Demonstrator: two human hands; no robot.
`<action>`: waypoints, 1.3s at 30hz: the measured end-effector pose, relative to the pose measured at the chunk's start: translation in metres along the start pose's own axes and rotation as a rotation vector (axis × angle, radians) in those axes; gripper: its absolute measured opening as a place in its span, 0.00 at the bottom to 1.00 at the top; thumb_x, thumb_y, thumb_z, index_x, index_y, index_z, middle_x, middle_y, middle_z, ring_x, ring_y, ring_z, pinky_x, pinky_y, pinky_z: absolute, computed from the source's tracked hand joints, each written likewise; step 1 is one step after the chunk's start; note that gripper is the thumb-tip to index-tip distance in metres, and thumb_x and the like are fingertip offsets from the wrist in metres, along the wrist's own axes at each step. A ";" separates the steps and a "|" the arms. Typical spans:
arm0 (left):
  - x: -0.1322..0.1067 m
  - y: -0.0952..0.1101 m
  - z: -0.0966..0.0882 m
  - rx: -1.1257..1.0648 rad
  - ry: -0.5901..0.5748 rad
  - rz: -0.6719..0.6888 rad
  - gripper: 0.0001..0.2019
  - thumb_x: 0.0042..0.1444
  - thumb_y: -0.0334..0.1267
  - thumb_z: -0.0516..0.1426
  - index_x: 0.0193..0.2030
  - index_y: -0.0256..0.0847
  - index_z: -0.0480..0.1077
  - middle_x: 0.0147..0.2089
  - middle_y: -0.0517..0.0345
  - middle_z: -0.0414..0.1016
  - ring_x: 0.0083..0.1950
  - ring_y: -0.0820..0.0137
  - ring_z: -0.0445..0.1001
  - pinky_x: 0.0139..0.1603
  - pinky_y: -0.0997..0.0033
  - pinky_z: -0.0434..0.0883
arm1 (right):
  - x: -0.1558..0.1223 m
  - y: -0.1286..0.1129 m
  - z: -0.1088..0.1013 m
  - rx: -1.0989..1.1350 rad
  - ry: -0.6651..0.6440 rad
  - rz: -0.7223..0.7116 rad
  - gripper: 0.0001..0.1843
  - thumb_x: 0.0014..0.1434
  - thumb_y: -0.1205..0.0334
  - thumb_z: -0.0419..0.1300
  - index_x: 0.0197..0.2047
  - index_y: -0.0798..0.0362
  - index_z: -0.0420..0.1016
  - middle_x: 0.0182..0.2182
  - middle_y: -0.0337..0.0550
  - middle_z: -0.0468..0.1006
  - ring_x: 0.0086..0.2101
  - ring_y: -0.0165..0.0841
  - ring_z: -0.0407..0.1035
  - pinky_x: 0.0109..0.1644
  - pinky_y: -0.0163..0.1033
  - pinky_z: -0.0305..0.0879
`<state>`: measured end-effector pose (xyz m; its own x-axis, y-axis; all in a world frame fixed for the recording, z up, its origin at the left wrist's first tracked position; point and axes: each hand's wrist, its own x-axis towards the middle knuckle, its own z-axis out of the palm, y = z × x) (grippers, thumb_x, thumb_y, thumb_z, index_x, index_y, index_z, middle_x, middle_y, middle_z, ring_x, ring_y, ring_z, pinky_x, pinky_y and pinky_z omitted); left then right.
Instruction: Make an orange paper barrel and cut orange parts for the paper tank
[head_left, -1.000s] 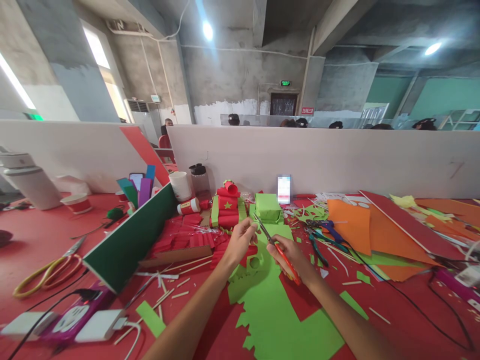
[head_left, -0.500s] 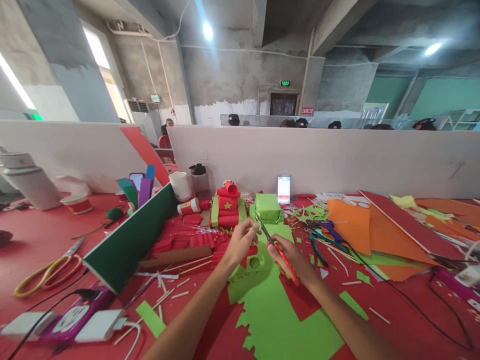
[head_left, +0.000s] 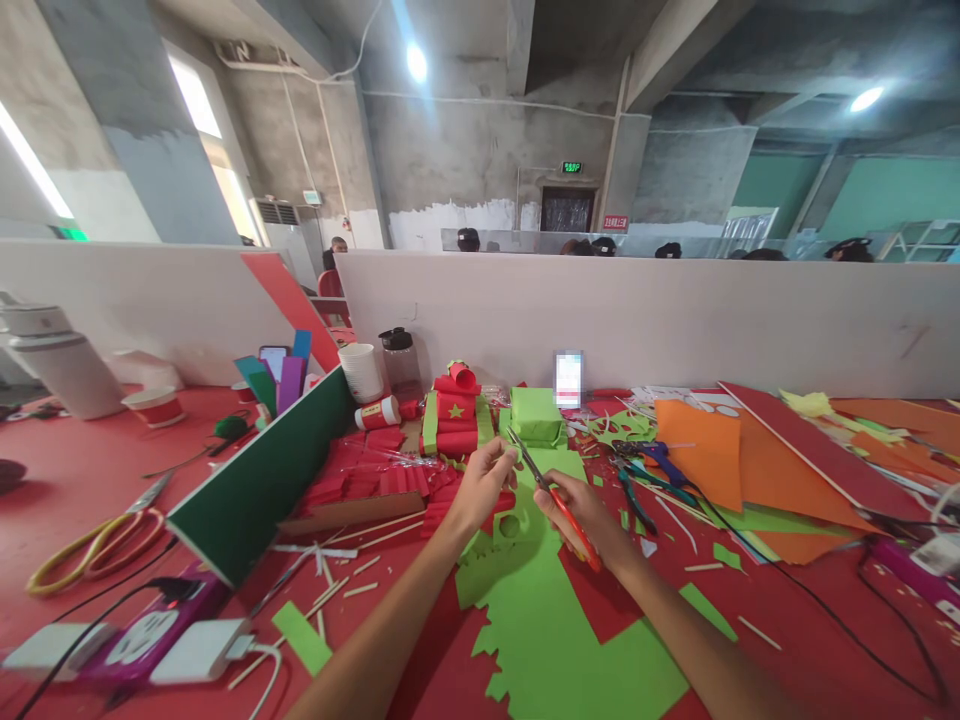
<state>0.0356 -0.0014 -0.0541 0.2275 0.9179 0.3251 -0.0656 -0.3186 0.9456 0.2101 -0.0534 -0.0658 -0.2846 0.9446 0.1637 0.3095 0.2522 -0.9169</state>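
My right hand point(head_left: 576, 502) is closed round a pair of scissors point(head_left: 564, 507) with red-orange handles, and the blades point up and left. Just left of the blade tips, my left hand point(head_left: 486, 480) has its fingers pinched together. Whatever is between those fingertips is too small to make out. Below both hands lies a large green sheet point(head_left: 570, 640) with a jagged left edge, and a dark red piece of paper point(head_left: 596, 595) rests by it. Beyond my hands stand a green paper-covered box point(head_left: 535, 415) and a red and green paper model point(head_left: 455, 412) with a yellow star.
Left of my arms are a tray point(head_left: 360, 512) of red paper pieces, a dark green board point(head_left: 262, 480), yellow-handled scissors point(head_left: 97, 550) and a power strip point(head_left: 150, 630). To the right lie pliers point(head_left: 636, 500), a glue gun point(head_left: 660, 458) and orange sheets point(head_left: 701, 450). A lit phone point(head_left: 568, 378) stands behind.
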 end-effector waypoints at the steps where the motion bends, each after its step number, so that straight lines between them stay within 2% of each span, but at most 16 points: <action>1: 0.000 0.000 0.000 -0.001 0.002 0.002 0.12 0.59 0.44 0.55 0.30 0.40 0.63 0.21 0.67 0.64 0.22 0.76 0.65 0.27 0.77 0.62 | 0.000 0.000 0.000 0.003 -0.003 0.001 0.19 0.61 0.42 0.57 0.36 0.50 0.65 0.17 0.28 0.55 0.15 0.24 0.49 0.18 0.29 0.43; 8: 0.001 -0.004 -0.005 0.040 -0.037 0.027 0.12 0.61 0.45 0.54 0.31 0.39 0.63 0.22 0.66 0.66 0.24 0.75 0.66 0.28 0.76 0.62 | 0.000 -0.001 -0.002 0.012 -0.029 -0.023 0.19 0.61 0.42 0.57 0.34 0.50 0.64 0.19 0.28 0.53 0.17 0.24 0.47 0.19 0.29 0.43; 14: 0.001 0.000 -0.005 0.078 -0.088 0.010 0.12 0.60 0.44 0.54 0.29 0.39 0.63 0.21 0.66 0.65 0.23 0.75 0.64 0.28 0.75 0.62 | 0.000 0.001 -0.005 -0.017 -0.043 -0.007 0.18 0.61 0.42 0.58 0.36 0.50 0.65 0.20 0.29 0.57 0.17 0.24 0.50 0.19 0.29 0.44; 21: 0.002 -0.001 -0.005 0.037 -0.079 -0.028 0.13 0.58 0.45 0.55 0.29 0.39 0.63 0.20 0.65 0.65 0.22 0.75 0.64 0.27 0.75 0.62 | 0.001 -0.001 -0.008 -0.059 -0.025 0.002 0.18 0.61 0.43 0.58 0.37 0.50 0.67 0.18 0.28 0.57 0.15 0.24 0.51 0.18 0.30 0.44; 30: 0.001 -0.002 -0.005 0.015 -0.051 -0.020 0.12 0.59 0.45 0.54 0.30 0.40 0.63 0.23 0.66 0.66 0.24 0.75 0.66 0.28 0.75 0.63 | 0.002 0.000 -0.007 -0.002 -0.048 0.020 0.18 0.61 0.43 0.58 0.35 0.50 0.66 0.18 0.29 0.58 0.15 0.24 0.51 0.18 0.29 0.44; 39: 0.002 0.001 -0.010 0.087 -0.150 -0.016 0.14 0.60 0.46 0.55 0.29 0.40 0.62 0.22 0.65 0.65 0.24 0.75 0.64 0.29 0.74 0.62 | 0.001 0.001 -0.010 0.008 -0.093 0.021 0.20 0.60 0.41 0.59 0.39 0.50 0.67 0.20 0.29 0.59 0.16 0.23 0.51 0.18 0.28 0.45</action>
<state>0.0267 0.0026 -0.0527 0.3704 0.8798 0.2981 0.0221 -0.3291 0.9440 0.2192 -0.0502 -0.0633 -0.3614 0.9259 0.1103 0.3094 0.2307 -0.9225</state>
